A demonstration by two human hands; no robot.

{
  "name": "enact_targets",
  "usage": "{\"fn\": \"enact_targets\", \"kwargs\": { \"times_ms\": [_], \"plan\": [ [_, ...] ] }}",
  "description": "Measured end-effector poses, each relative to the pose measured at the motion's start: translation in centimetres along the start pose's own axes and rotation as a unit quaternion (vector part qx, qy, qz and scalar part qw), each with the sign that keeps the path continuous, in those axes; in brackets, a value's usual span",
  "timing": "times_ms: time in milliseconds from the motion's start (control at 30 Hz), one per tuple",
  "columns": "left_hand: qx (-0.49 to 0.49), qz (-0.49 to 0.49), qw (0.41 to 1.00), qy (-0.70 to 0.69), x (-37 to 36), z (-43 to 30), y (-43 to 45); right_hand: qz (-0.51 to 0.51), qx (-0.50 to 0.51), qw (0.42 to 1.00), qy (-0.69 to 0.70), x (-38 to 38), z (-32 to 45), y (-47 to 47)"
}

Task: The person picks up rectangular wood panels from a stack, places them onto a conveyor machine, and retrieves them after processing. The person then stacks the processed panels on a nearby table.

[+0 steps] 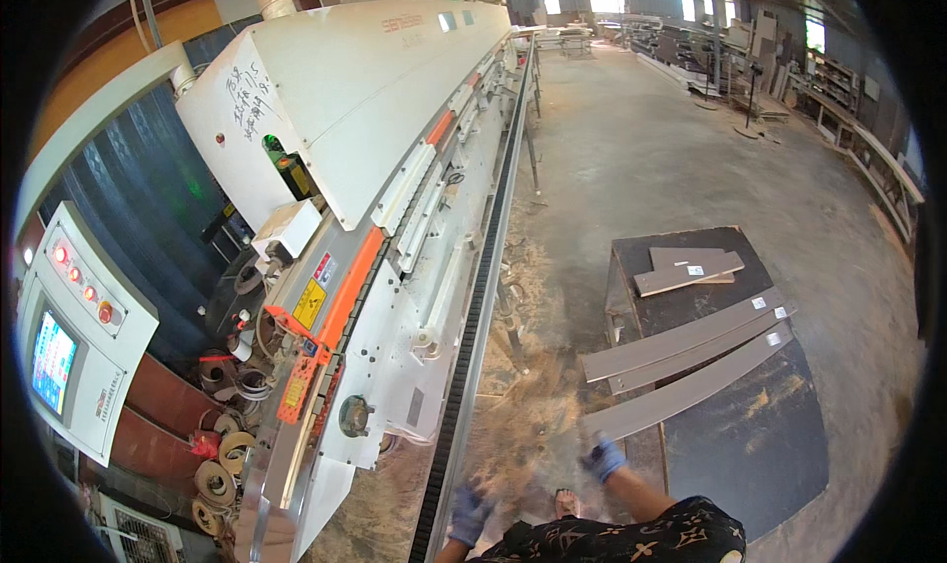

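My left hand [471, 516], in a blue-grey work glove, hangs beside the machine's long black roller rail [460, 400]. It appears to hold nothing, though its fingers are blurred. My right hand [604, 461], gloved alike, has its fingers apart close to the near end of a long grey-brown board [688, 385]; whether they touch is unclear. Two more long boards, an upper one [673, 335] and a middle one [703, 357], lie beside it across a dark worktable [755, 444]. A narrow board [300, 444] lies in the edge-banding machine's [355, 119] near end.
Two short boards [688, 273] overlap at the table's far end. Left of the machine stand a lit control panel [81, 326] and several edge-banding rolls [214, 481]. Sawdust covers the concrete floor [547, 415] between rail and table. Stacked panels [673, 52] stand far back.
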State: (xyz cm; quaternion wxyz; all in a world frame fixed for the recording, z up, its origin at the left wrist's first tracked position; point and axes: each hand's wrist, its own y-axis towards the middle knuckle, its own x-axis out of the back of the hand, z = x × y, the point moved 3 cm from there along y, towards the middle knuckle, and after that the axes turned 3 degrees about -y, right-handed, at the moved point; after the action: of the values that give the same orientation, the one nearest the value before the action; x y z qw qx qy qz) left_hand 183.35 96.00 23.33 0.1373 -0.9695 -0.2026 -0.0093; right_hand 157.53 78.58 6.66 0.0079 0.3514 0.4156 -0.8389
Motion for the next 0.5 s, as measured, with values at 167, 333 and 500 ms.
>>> {"fn": "enact_targets", "kwargs": {
  "times_ms": [167, 333, 500],
  "plan": [
    [0.154, 0.092, 0.967, -0.182, -5.7, -0.6, 1.8, 0.179, -0.135, 0.974, -0.014, -8.3, -6.4, -12.5],
    [-0.019, 0.024, 0.982, -0.185, 2.3, -1.3, 0.9, 0.115, -0.003, 0.965, 0.234, -4.1, 3.2, -9.1],
    [-0.072, -0.2, 0.975, 0.056, 17.4, -1.8, -4.8, 0.106, 0.028, 0.99, 0.087, -8.2, -1.0, -11.8]
  ]
}}
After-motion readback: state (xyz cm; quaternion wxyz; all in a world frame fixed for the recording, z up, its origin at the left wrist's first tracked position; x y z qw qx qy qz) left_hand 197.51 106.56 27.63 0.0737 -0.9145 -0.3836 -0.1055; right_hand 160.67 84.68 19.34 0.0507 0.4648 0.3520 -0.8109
